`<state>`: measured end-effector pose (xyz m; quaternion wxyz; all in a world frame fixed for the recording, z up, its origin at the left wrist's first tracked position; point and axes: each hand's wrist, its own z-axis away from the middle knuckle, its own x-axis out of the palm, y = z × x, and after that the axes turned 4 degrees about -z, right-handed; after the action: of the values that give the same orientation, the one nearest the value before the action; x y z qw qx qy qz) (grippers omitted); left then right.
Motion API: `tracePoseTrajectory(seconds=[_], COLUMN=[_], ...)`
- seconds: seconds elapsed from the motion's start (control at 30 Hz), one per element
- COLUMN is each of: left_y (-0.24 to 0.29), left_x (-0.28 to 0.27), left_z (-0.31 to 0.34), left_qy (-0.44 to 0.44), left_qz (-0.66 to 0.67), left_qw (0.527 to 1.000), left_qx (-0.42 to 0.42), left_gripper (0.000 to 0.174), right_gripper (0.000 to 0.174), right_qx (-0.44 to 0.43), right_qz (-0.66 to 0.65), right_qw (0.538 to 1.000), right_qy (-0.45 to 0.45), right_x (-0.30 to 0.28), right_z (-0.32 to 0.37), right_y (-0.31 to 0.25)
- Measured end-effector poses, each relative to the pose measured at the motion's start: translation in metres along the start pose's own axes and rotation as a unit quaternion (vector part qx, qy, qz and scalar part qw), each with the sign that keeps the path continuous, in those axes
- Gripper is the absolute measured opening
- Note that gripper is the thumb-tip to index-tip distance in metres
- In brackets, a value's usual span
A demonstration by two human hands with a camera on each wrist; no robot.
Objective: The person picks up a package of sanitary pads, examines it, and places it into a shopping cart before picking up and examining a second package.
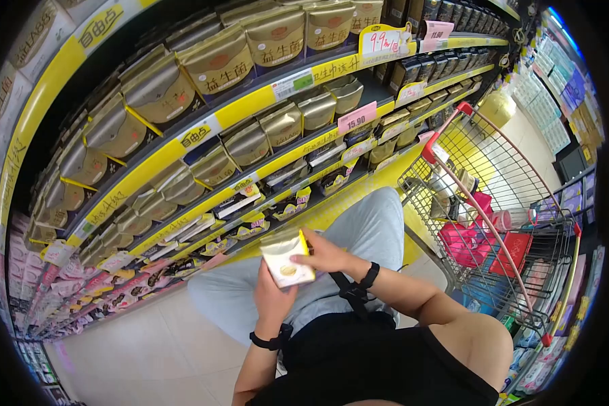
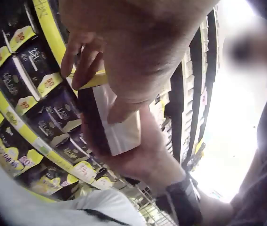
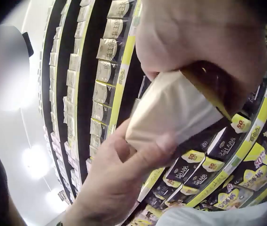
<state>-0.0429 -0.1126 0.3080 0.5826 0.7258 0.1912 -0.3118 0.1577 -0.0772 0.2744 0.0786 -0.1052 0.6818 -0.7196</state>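
A small white and gold pack of sanitary pads with a yellow edge is held by both hands over the person's lap. The left hand grips it from the lower left, its thumb on the pale side in the right wrist view. From the right, the right hand holds the yellow-edged side with the thumb lying on the front. In the left wrist view the pack shows a white face and a dark side between the two hands.
Shelves with yellow rails full of gold and dark packs curve along the front and left. On the right stands a wire shopping cart holding a pink bag and a red box. The person's bent legs are beneath the hands.
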Motion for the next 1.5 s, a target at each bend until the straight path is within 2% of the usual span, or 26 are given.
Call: tracePoseTrajectory(seconds=[0.1, 0.13, 0.23, 0.27, 0.37, 0.5, 0.6, 0.73, 0.83, 0.9, 1.0, 1.13, 1.23, 1.27, 1.37, 1.43, 1.5], left_y=[0.028, 0.032, 0.032, 0.033, 0.029, 0.027, 0.025, 0.033, 0.032, 0.031, 0.028, 0.02, 0.022, 0.022, 0.02, 0.013, 0.007], left_x=[-0.014, -0.015, -0.013, -0.01, -0.013, -0.008, -0.008, -0.011, -0.012, -0.013, -0.02, -0.018, -0.021, -0.02, -0.016, -0.014, -0.007], left_z=[-0.008, -0.011, -0.008, -0.009, -0.006, -0.009, -0.009, -0.008, -0.006, -0.005, -0.011, -0.013, -0.014, -0.013, -0.012, -0.011, -0.01], left_qy=[0.005, 0.01, -0.02, -0.016, 0.011, 0.031, 0.023, 0.005, -0.019, 0.001, 0.019, 0.054, 0.023, 0.017, 0.01, 0.02, 0.051], left_qz=[-0.117, -0.103, 0.003, 0.014, 0.035, 0.066, 0.121, 0.173, 0.181, 0.171, 0.086, -0.012, -0.08, -0.075, -0.028, 0.045, 0.12], left_qw=[0.99, 0.989, 0.998, 0.997, 0.995, 0.987, 0.984, 0.98, 0.978, 0.98, 0.991, 0.994, 0.99, 0.991, 0.993, 0.993, 0.988], left_qx=[0.085, 0.104, 0.066, 0.078, 0.096, 0.143, 0.132, 0.101, 0.104, 0.097, 0.099, 0.097, 0.109, 0.111, 0.115, 0.109, 0.084], left_gripper=[0.084, 0.079, 0.077, 0.075, 0.068, 0.061, 0.079, 0.113, 0.127, 0.124, 0.121, 0.113, 0.114, 0.115, 0.119, 0.122, 0.117], right_gripper=[0.054, 0.05, 0.048, 0.047, 0.048, 0.049, 0.059, 0.063, 0.064, 0.064, 0.051, 0.054, 0.062, 0.07, 0.069, 0.07, 0.071], right_qx=[0.053, 0.055, 0.121, 0.114, 0.11, 0.022, 0.022, 0.069, 0.128, 0.195, 0.149, 0.083, 0.067, 0.055, 0.046, 0.068, 0.08], right_qz=[-0.16, -0.231, -0.307, -0.3, -0.279, -0.297, -0.361, -0.382, -0.375, -0.368, -0.229, -0.355, -0.178, -0.151, -0.176, -0.323, -0.448], right_qw=[0.981, 0.965, 0.935, 0.937, 0.949, 0.952, 0.932, 0.92, 0.913, 0.901, 0.96, 0.931, 0.978, 0.984, 0.981, 0.943, 0.889], right_qy=[0.1, 0.108, 0.128, 0.138, 0.094, 0.074, 0.027, -0.05, -0.094, -0.123, -0.06, -0.032, -0.08, -0.075, -0.06, -0.041, -0.04], right_x=[0.01, 0.012, 0.004, 0.003, -0.015, -0.019, -0.013, -0.009, -0.01, -0.013, 0.0, 0.005, 0.008, 0.012, 0.015, 0.012, 0.006], right_z=[0.002, 0.005, 0.012, 0.014, 0.02, 0.025, 0.028, 0.031, 0.029, 0.027, 0.019, 0.023, 0.028, 0.029, 0.032, 0.035, 0.04], right_y=[0.013, 0.018, 0.024, 0.019, 0.022, 0.018, 0.005, 0.021, 0.03, 0.038, 0.024, 0.021, 0.008, 0.011, 0.012, 0.026, 0.034])
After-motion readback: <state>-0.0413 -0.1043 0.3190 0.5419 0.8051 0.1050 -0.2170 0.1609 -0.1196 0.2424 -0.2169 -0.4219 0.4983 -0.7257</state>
